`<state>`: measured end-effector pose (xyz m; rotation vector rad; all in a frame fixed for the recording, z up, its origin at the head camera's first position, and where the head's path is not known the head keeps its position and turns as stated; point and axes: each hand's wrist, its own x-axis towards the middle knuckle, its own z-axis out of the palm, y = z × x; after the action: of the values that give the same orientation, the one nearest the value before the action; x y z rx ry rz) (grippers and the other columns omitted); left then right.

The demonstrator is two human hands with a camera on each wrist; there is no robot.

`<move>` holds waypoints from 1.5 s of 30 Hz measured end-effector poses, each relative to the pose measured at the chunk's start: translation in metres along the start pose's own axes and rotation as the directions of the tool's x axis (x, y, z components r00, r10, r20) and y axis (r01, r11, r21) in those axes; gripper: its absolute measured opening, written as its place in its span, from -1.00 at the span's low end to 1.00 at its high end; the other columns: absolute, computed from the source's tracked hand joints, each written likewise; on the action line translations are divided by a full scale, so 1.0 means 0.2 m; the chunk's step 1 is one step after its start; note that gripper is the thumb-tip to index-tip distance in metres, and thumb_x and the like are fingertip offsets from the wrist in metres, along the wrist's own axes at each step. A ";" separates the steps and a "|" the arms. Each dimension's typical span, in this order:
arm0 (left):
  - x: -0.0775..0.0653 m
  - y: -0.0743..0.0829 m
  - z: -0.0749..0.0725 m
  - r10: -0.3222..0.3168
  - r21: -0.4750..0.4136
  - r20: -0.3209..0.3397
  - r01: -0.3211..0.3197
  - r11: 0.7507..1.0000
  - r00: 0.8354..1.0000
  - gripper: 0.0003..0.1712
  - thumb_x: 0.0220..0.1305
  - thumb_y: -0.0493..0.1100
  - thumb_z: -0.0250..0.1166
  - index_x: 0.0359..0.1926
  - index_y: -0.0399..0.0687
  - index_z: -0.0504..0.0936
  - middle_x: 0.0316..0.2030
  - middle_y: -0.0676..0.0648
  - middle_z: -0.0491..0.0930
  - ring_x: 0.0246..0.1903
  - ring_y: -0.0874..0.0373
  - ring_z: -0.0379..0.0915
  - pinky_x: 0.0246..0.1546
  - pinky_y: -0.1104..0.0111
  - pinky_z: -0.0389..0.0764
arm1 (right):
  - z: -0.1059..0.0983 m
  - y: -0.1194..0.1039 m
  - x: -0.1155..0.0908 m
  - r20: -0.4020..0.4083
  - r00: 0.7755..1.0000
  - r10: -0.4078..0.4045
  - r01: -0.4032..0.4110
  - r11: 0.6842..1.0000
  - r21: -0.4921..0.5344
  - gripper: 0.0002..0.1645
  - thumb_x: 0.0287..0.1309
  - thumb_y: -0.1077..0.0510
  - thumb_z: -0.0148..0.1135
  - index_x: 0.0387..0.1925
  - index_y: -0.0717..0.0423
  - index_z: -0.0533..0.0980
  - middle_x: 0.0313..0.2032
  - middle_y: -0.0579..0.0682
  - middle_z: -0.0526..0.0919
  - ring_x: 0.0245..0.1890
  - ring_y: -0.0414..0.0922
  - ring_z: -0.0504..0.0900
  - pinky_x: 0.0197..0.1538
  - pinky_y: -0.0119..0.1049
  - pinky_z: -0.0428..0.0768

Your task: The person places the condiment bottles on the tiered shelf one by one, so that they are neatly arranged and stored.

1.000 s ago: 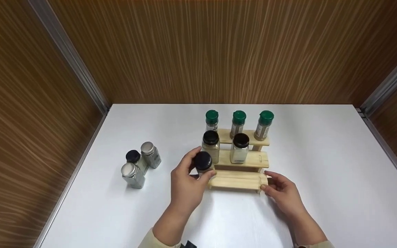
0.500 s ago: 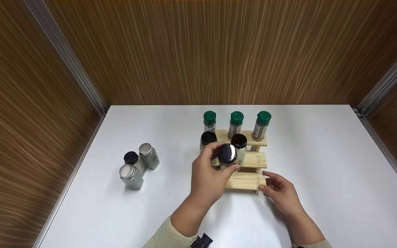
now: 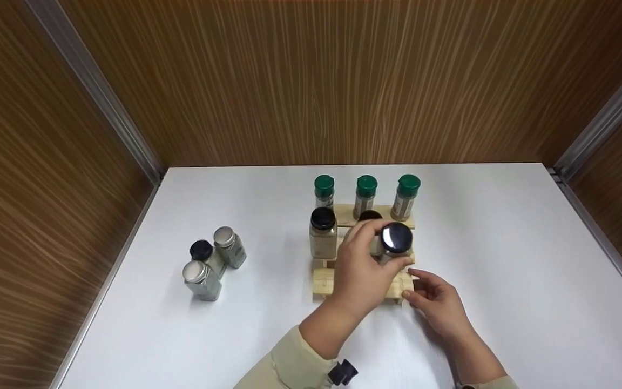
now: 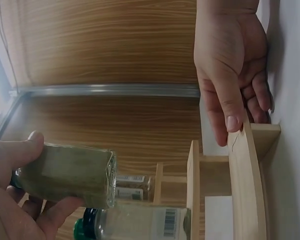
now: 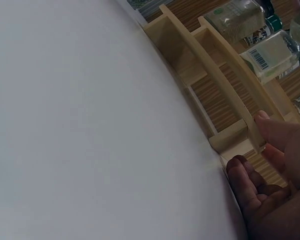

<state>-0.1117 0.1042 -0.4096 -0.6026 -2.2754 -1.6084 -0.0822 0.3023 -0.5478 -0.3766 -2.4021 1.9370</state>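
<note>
My left hand (image 3: 362,273) grips a square glass spice jar (image 4: 72,172) with a black cap, raised off the shelves over the right side of a three-tier wooden rack (image 3: 323,282). At the right end of the lowest tier, my right hand (image 3: 441,307) pinches the board between thumb and fingers. Two more black-capped jars stand on the middle tier: a left one (image 3: 323,240) in plain sight and a second jar (image 3: 370,215) mostly behind my left hand. Green-capped bottles (image 3: 366,189) line the top tier.
On the left of the white table (image 3: 127,335), three jars stand close together: a front silver-capped jar (image 3: 203,281), a black-capped jar (image 3: 203,251) and a rear silver-capped jar (image 3: 230,247). A wood-grain wall (image 3: 311,81) rises behind the table, with side panels left and right.
The left hand has carried its black-capped jar rightward, from the rack's left side to its right side. The right hand keeps its hold on the rack's end.
</note>
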 end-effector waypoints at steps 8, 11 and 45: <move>0.01 -0.03 0.12 0.100 0.198 0.010 -0.100 0.975 0.995 -0.28 0.02 -0.09 0.72 0.22 -0.02 0.66 0.13 0.04 0.70 0.08 0.13 0.53 0.08 0.36 0.58 | 0.00 0.01 -0.01 0.026 0.999 -0.032 0.031 0.998 0.053 -0.34 0.24 0.46 0.43 0.35 0.38 0.48 -0.04 0.25 0.70 -0.22 -0.14 0.72 -0.17 -0.39 0.69; 0.02 -0.04 0.15 0.099 0.238 0.024 -0.102 0.966 0.995 -0.27 0.04 -0.07 0.71 0.24 -0.03 0.65 0.13 0.03 0.71 0.01 0.12 0.56 0.01 0.37 0.59 | 0.00 0.01 -0.01 0.024 0.999 -0.040 0.039 0.998 0.057 -0.35 0.23 0.47 0.42 0.35 0.39 0.48 -0.06 0.23 0.71 -0.23 -0.14 0.72 -0.19 -0.40 0.68; 0.04 -0.16 0.34 0.200 0.579 0.083 -0.210 0.788 0.976 -0.29 0.25 0.06 0.57 0.37 -0.03 0.61 0.23 -0.01 0.69 -0.10 0.15 0.77 -0.41 0.32 0.71 | 0.01 0.01 0.00 -0.007 0.998 -0.056 0.056 0.998 -0.002 -0.39 0.21 0.48 0.42 0.30 0.39 0.52 -0.06 0.19 0.71 -0.18 -0.15 0.69 -0.18 -0.40 0.68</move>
<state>-0.1345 0.1611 -0.4547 -0.6616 -2.4346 -0.7271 -0.0816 0.3014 -0.5500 -0.3126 -2.3839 1.9072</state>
